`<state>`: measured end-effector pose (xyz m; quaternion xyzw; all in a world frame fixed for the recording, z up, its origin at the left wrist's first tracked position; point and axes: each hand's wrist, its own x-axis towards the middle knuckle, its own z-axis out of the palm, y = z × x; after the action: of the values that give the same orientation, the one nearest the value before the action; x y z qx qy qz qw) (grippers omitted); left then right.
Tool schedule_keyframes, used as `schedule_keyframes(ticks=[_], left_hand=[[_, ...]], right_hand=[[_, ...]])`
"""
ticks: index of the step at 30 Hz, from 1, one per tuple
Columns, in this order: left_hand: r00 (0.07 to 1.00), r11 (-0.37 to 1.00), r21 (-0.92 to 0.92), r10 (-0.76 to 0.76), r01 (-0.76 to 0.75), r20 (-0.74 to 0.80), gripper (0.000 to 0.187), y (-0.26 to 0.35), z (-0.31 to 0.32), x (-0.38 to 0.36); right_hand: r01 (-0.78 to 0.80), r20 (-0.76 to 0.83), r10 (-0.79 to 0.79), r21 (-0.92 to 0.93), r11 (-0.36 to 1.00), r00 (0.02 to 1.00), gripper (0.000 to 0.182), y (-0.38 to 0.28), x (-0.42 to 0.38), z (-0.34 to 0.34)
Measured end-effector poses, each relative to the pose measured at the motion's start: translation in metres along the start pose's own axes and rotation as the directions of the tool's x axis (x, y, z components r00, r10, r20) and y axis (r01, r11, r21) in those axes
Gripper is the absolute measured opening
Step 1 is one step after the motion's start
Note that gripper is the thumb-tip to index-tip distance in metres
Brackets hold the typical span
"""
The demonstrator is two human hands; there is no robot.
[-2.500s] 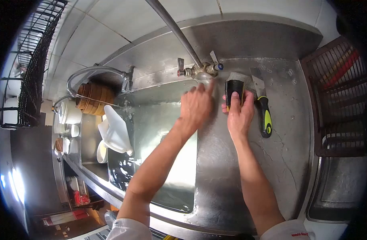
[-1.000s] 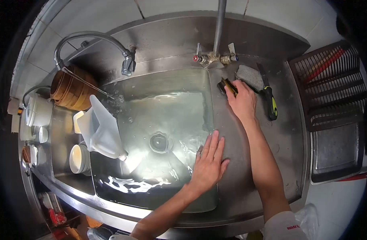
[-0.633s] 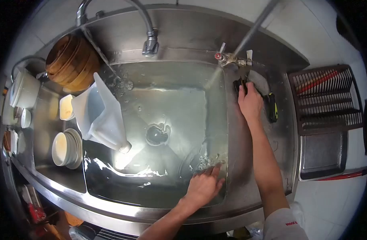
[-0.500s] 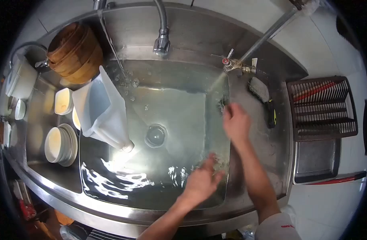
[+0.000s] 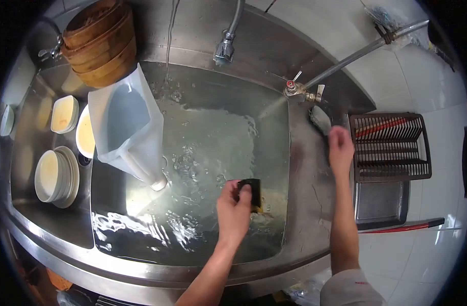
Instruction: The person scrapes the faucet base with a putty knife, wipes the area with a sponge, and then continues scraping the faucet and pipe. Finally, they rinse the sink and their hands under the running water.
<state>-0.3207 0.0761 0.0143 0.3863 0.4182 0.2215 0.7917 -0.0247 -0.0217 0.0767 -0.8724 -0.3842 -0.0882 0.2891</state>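
Note:
My left hand (image 5: 233, 211) is closed on a dark sponge (image 5: 250, 193) with a yellow lower edge, low over the water in the sink (image 5: 203, 127). Over the steel ledge to the right is my right hand (image 5: 341, 150), its fingers curled together; I cannot tell what is in them. Close to those fingertips lies a grey scouring pad (image 5: 321, 120) with a dark edge. A translucent white plastic container (image 5: 141, 122) leans in the left part of the sink, its narrow end in the water.
White bowls and plates (image 5: 51, 176) stand on the left, with stacked bamboo steamers (image 5: 101, 46) behind. Water runs from a tap (image 5: 169, 41) at the back, beside a second spout (image 5: 224, 48). Right of the ledge are a valve (image 5: 293, 88), a brown rack (image 5: 389, 148) and a metal tray (image 5: 381, 201).
My left hand has come up from the water and now holds the dark sponge. My right hand has moved right, from over the sink to the ledge. The view has shifted slightly.

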Motion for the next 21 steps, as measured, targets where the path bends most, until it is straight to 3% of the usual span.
schedule_keyframes(ticks=[1, 2, 5, 8, 9, 12, 13, 15, 17, 19, 21], left_hand=[[0.999, 0.991, 0.129, 0.041, -0.044, 0.027, 0.018, 0.002, 0.002, -0.004], [0.995, 0.943, 0.319, 0.087, -0.099, 0.051, 0.02, 0.016, 0.006, -0.01], [0.972, 0.834, 0.503, 0.165, -0.227, 0.165, 0.02, 0.001, 0.013, -0.015], [0.962, 0.771, 0.581, 0.157, -0.261, 0.224, 0.019, -0.002, 0.018, -0.014], [0.96, 0.765, 0.586, 0.158, -0.267, 0.231, 0.019, -0.001, 0.019, -0.013], [0.954, 0.754, 0.59, 0.172, -0.288, 0.246, 0.019, 0.002, 0.021, -0.008], [0.953, 0.752, 0.591, 0.177, -0.293, 0.247, 0.018, 0.001, 0.021, -0.007], [0.95, 0.73, 0.613, 0.177, -0.302, 0.257, 0.018, 0.002, 0.02, -0.009], [0.945, 0.712, 0.628, 0.173, -0.314, 0.276, 0.018, 0.001, 0.019, -0.011], [0.94, 0.7, 0.636, 0.167, -0.325, 0.296, 0.018, 0.0, 0.018, -0.012], [0.941, 0.694, 0.642, 0.17, -0.325, 0.292, 0.017, 0.0, 0.019, -0.011]], right_hand=[[0.096, -0.066, -0.122, -0.308, 0.947, 0.99, 0.036, 0.051, 0.024, 0.001], [0.157, -0.094, -0.26, -0.589, 0.792, 0.961, 0.038, 0.097, 0.037, 0.009], [-0.079, 0.065, 0.12, -0.443, 0.893, 0.991, 0.038, 0.145, 0.044, 0.032], [-0.133, 0.049, 0.183, -0.513, 0.848, 0.982, 0.038, 0.142, 0.036, 0.029], [-0.079, -0.007, 0.086, -0.474, 0.877, 0.996, 0.037, 0.133, 0.026, 0.025], [-0.174, -0.118, 0.14, -0.361, 0.916, 0.983, 0.032, 0.055, 0.017, 0.01], [-0.18, -0.073, 0.168, -0.2, 0.963, 0.983, 0.027, 0.047, 0.022, 0.01], [-0.023, 0.14, 0.05, -0.192, 0.981, 0.989, 0.02, -0.015, 0.043, 0.01], [0.006, 0.309, 0.023, -0.094, 0.996, 0.951, 0.016, -0.066, 0.069, 0.02], [0.317, 0.294, -0.229, -0.302, 0.899, 0.928, 0.016, -0.064, 0.1, 0.044], [0.396, 0.332, -0.278, -0.372, 0.84, 0.901, 0.02, -0.061, 0.129, 0.062]])
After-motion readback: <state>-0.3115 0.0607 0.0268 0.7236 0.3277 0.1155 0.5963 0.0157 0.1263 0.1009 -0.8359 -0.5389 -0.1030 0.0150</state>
